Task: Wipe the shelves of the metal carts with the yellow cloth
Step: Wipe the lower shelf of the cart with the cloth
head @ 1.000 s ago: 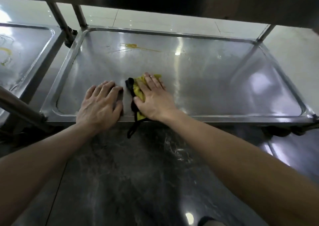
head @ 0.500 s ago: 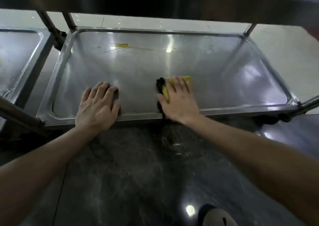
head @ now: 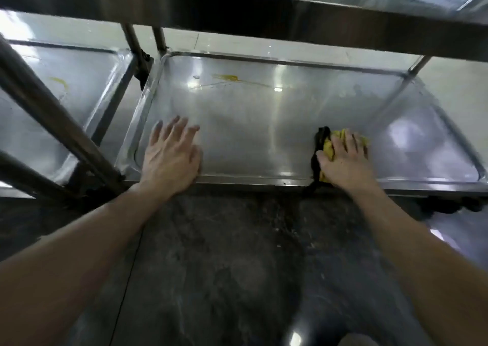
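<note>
The bottom shelf (head: 264,179) of a metal cart lies in front of me, low over the floor. My right hand (head: 343,160) presses flat on the yellow cloth (head: 328,148) with a black edge, near the shelf's front rim, right of its middle. My left hand (head: 171,155) rests flat on the shelf near its front left corner, fingers spread. A yellow smear (head: 225,77) marks the shelf's far left part.
An upper shelf (head: 264,20) of the same cart overhangs the top of the view. A second metal cart (head: 66,89) stands at the left, with a yellow smear (head: 59,82) on its shelf and slanted posts in front. Dark marbled floor (head: 224,266) lies below.
My right hand has slid the yellow cloth to the right along the shelf's front edge. My left hand has stayed near the front left corner.
</note>
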{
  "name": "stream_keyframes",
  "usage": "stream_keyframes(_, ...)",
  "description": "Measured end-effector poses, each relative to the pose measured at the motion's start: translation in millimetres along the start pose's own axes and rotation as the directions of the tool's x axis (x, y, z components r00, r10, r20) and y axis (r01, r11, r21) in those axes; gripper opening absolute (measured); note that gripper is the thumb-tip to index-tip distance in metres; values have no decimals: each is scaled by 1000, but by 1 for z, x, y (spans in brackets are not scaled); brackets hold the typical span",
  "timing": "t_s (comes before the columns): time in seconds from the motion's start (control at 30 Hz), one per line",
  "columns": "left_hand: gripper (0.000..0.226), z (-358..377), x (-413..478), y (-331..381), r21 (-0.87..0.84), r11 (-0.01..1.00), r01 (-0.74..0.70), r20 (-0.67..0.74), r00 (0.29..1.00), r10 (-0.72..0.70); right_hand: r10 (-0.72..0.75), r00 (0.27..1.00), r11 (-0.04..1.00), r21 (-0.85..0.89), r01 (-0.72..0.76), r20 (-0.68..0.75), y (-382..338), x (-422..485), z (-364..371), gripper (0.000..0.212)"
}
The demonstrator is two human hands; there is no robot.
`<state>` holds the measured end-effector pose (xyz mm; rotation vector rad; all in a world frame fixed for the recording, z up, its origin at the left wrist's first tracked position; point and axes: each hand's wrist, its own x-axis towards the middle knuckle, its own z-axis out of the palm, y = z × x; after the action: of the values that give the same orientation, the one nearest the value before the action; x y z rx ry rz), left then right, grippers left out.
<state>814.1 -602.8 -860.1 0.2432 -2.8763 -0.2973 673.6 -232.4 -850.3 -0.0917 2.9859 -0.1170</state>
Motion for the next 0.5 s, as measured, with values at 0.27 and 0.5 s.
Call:
stream_keyframes(0.27, 66, 12, -28, -11, 120, 986, 114, -32, 993, -111, -360, 931, 931, 35, 363, -64, -230, -58, 30, 78)
stream_keyframes(0.5, 45, -40, -87, -30, 95, 950, -298, -211, 926, 312, -234, 972, 971, 35, 235, -26, -143, -22, 17, 98)
